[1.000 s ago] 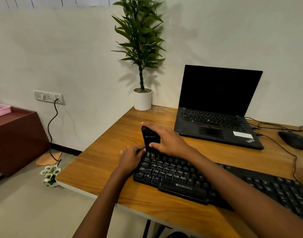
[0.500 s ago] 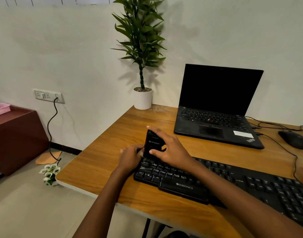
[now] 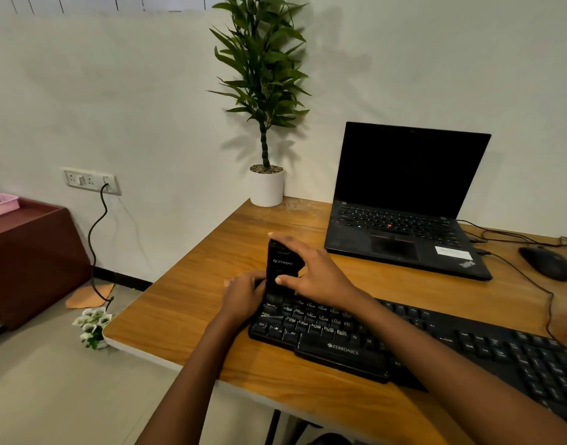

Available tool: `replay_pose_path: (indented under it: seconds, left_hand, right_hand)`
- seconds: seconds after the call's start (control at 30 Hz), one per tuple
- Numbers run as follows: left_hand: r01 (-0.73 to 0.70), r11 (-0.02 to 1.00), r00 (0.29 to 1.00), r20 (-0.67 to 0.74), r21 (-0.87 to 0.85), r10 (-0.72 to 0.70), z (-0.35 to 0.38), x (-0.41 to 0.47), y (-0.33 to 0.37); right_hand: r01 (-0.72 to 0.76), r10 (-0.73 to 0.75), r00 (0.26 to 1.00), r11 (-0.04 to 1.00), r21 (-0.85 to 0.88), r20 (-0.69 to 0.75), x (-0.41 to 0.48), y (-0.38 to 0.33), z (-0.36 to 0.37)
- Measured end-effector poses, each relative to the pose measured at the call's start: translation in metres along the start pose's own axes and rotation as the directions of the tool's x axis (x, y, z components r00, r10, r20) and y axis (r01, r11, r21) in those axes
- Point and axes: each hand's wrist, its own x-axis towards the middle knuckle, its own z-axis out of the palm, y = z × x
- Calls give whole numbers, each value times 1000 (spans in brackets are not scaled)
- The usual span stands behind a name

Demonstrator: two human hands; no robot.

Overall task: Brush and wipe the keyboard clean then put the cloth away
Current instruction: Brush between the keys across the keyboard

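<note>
- Brush [image 3: 280, 264]: black block-shaped tool, white lettering on its face, standing upright at the far-left corner of the keyboard [image 3: 500, 345]. Its lower end is down on the top key rows. We judge this to be the brushing step, begun at one end so the rows can be worked across.
- Right hand [image 3: 317, 277]: clamped on the brush, thumb across the front face, fingers curled over the top and back. We read this high grip as a way to press the lower end into the gaps.
- Left hand [image 3: 243, 297]: at the keyboard's left end, touching the foot of the brush. Its fingertips are hidden, so we cannot tell whether it grips or only steadies. We take it as a brace against sliding.
- Keyboard: black, lying along the near edge of the desk [image 3: 192, 316], running off toward the right.
- Cloth: not in view.
- Laptop [image 3: 404, 203]: open, screen dark, just beyond the keyboard. It limits room for a far-side stroke.
- Mouse [image 3: 545, 263]: right of the laptop. A cable [image 3: 547, 303] runs from that side toward the keyboard's far edge and may snag a sweep.
- Potted plant [image 3: 266, 184]: at the far-left corner of the desk, well apart.
- Beyond the desk: wall socket [image 3: 91, 181], brown cabinet [image 3: 31, 252] bearing a pink tray [image 3: 1, 205], small flowers [image 3: 92, 326] on the floor.
</note>
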Motion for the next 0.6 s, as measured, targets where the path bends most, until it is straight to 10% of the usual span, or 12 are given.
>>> replay_pose_path:
  seconds: [0.6]
  left_hand:
    - [6, 1000, 1000, -20, 26, -5, -1, -2, 7]
  right_hand:
    - [-62, 60, 997, 997, 34, 54, -17, 12, -20]
